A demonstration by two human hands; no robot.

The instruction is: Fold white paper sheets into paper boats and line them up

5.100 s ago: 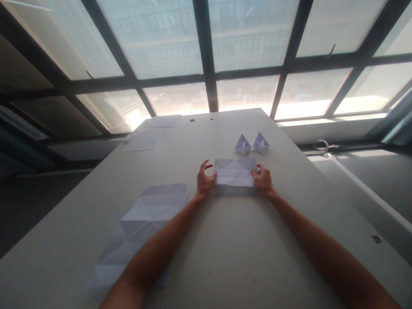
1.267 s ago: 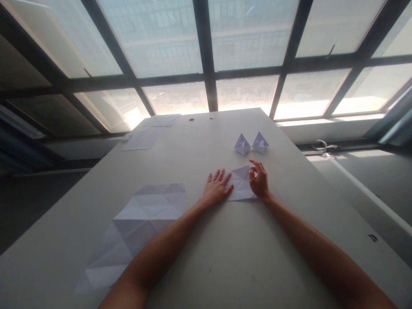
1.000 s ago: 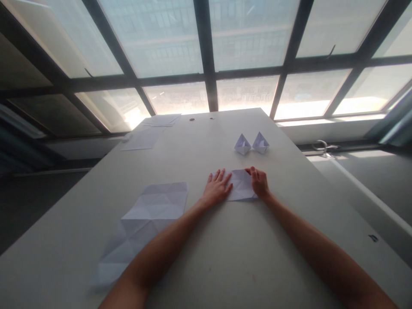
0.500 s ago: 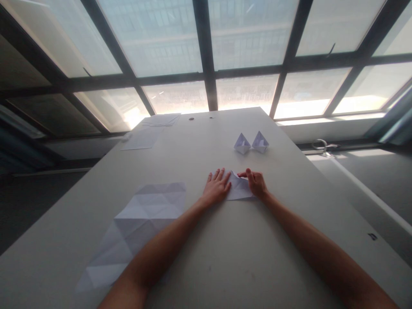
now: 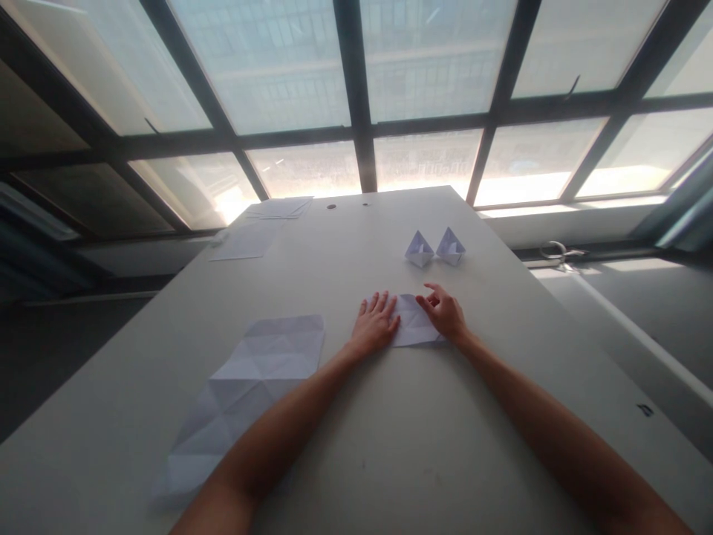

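Note:
A folded piece of white paper (image 5: 411, 325) lies on the table in front of me. My left hand (image 5: 375, 321) rests flat on its left part, fingers spread. At the right part of the same paper is my right hand (image 5: 444, 310), with its thumb near the upper edge and its index finger stretched away from the thumb; some of its fingers are hidden. Beside my left forearm lies a large creased sheet of white paper (image 5: 267, 357), partly covered by that arm. Beyond my hands stand two folded paper boats (image 5: 419, 250) side by side, each with a pointed peak.
Flat white sheets (image 5: 245, 241) lie at the far left of the white table (image 5: 356, 438). Two small round holes show near its far edge. A dark mark (image 5: 645, 409) is at the right edge. Tall windows (image 5: 423, 67) rise behind.
My right hand has opened from a pinch at the paper's upper edge, its index finger lifting away. The large creased sheet has shifted slightly right. My left hand stays in place.

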